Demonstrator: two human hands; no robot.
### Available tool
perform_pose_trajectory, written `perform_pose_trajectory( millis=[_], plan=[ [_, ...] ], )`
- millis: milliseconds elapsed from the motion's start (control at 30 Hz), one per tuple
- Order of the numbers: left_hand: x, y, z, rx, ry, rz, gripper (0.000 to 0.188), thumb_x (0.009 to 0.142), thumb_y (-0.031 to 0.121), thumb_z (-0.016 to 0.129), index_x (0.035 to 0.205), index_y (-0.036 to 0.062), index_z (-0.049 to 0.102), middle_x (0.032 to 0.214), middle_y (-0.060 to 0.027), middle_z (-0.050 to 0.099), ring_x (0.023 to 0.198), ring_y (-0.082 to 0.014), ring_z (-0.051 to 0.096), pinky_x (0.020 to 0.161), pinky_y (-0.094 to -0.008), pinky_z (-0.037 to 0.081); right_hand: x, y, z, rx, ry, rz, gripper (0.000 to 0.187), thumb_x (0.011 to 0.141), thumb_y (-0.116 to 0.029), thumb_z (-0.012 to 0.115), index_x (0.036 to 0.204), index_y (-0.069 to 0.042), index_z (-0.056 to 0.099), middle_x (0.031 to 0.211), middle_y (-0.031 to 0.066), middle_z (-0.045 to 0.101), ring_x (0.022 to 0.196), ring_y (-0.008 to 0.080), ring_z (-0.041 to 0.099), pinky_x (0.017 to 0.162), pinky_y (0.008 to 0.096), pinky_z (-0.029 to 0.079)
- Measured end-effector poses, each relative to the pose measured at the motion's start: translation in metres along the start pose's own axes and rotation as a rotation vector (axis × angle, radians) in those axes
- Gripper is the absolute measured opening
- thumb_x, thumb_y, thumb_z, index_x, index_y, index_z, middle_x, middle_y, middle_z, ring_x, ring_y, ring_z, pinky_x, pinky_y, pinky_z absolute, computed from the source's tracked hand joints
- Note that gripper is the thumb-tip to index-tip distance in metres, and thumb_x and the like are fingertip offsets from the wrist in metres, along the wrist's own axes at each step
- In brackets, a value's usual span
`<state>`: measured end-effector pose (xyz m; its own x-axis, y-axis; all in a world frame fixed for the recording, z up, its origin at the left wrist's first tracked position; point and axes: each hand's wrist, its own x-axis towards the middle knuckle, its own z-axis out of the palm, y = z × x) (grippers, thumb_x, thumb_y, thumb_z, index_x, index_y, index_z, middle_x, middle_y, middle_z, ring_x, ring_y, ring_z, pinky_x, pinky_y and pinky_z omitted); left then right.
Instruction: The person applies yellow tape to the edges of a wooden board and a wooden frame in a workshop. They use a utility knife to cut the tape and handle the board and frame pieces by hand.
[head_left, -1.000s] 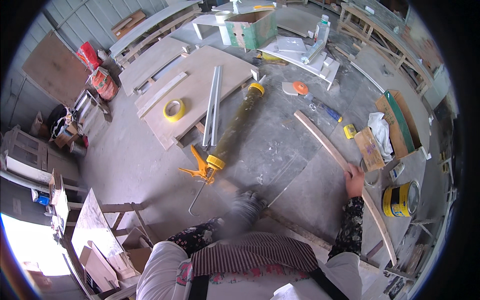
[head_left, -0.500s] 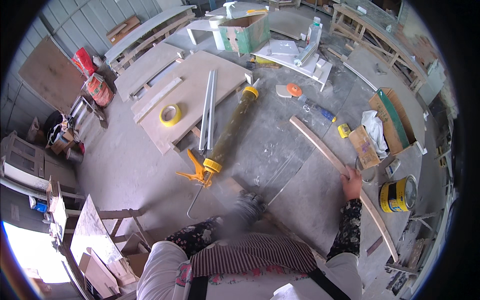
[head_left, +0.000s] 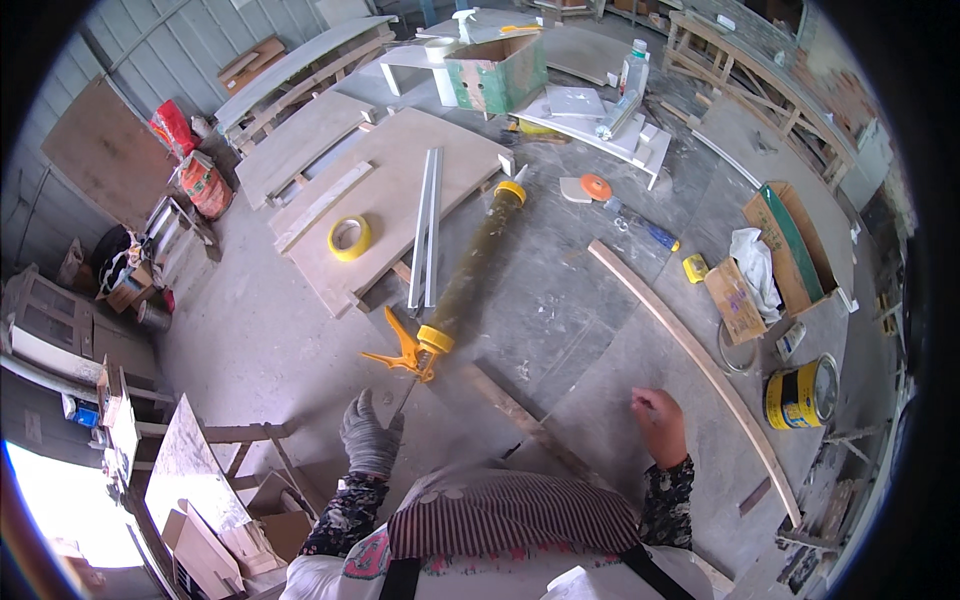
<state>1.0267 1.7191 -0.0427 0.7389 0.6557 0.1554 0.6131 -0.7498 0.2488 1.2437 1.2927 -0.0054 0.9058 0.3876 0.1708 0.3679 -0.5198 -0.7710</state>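
Note:
My left hand (head_left: 372, 435), in a grey glove, has its fingers bent around the hooked end of a metal rod; the hook itself is hidden. The rod belongs to a caulking gun (head_left: 472, 270) with a long brownish barrel, yellow end caps and an orange trigger handle, lying on the dark tabletop (head_left: 560, 330). Bare and loosely curled, my right hand (head_left: 660, 428) hovers over the near side, with nothing visible in it. To its right lies a long curved wooden strip (head_left: 690, 350), apart from the fingers. A straight wooden bar (head_left: 530, 420) lies between my hands.
Left of the gun, a board (head_left: 400, 180) carries yellow tape (head_left: 349, 238) and metal strips (head_left: 426, 225). Rightward stand a yellow can (head_left: 790, 398) and a cardboard box (head_left: 800, 250). A sanding disc (head_left: 596, 187), a blue-handled tool (head_left: 645, 225) and a green box (head_left: 495, 75) are farther back.
My left hand has swung left from the middle to the gun's rod end. My right hand has let go of the curved wooden strip and drawn back toward me.

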Motion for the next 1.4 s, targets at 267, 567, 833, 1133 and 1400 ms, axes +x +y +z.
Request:
perform_pose_trajectory(
  millis=[267,567,833,1133,1400],
  plan=[
    [-0.018,-0.049,0.018,-1.245,-0.703,-0.663,0.042,0.099,0.032,0.058,0.127,0.0019,0.056,0.091,-0.0129,0.069,0.077,-0.0213,0.069,0.07,-0.0314,0.057,0.013,-0.051,0.011,0.0,-0.1,-0.081,0.018,0.089,-0.01,0.064,0.104,-0.003,0.067,0.092,0.0139,0.068,0.085,0.0297,0.066,0.078,0.0368,0.051],
    [0.018,0.008,0.018,-1.556,-0.763,-0.629,0.041,0.097,0.034,0.061,0.125,0.0039,0.06,0.103,-0.0128,0.068,0.083,-0.0219,0.068,0.079,-0.035,0.056,0.01,-0.081,0.035,0.018,-0.208,-0.062,0.02,0.089,-0.013,0.062,0.105,-0.002,0.067,0.096,0.0143,0.069,0.089,0.0296,0.066,0.081,0.037,0.051],
    [0.06,0.001,0.029,-1.362,-1.054,-0.521,0.036,0.097,0.041,0.057,0.105,0.0057,0.064,0.071,-0.0044,0.063,0.056,-0.0156,0.059,0.048,-0.0266,0.046,-0.005,-0.099,0.044,-0.041,-0.18,-0.113,0.02,0.089,-0.013,0.062,0.105,-0.002,0.068,0.097,0.0154,0.069,0.09,0.0316,0.066,0.081,0.038,0.051],
    [0.02,-0.046,0.114,-0.051,-0.038,0.847,0.012,0.086,0.017,0.056,0.093,0.0107,0.063,0.089,-0.0075,0.065,0.081,-0.0257,0.062,0.074,-0.0355,0.051,-0.036,-0.104,0.054,-0.008,-0.104,-0.119,0.015,0.086,-0.005,0.065,0.101,-0.003,0.067,0.095,0.0156,0.068,0.086,0.033,0.066,0.077,0.0382,0.052],
    [-0.001,-0.03,-0.007,-0.206,-0.353,0.048,0.03,0.098,0.038,0.049,0.093,0.0112,0.063,0.075,-0.0187,0.066,0.074,-0.0407,0.064,0.067,-0.0521,0.051,-0.04,-0.113,0.055,0.026,-0.07,-0.042,0.016,0.086,-0.006,0.065,0.102,-0.003,0.067,0.094,0.0163,0.068,0.087,0.0337,0.066,0.077,0.0389,0.052]
  ],
)
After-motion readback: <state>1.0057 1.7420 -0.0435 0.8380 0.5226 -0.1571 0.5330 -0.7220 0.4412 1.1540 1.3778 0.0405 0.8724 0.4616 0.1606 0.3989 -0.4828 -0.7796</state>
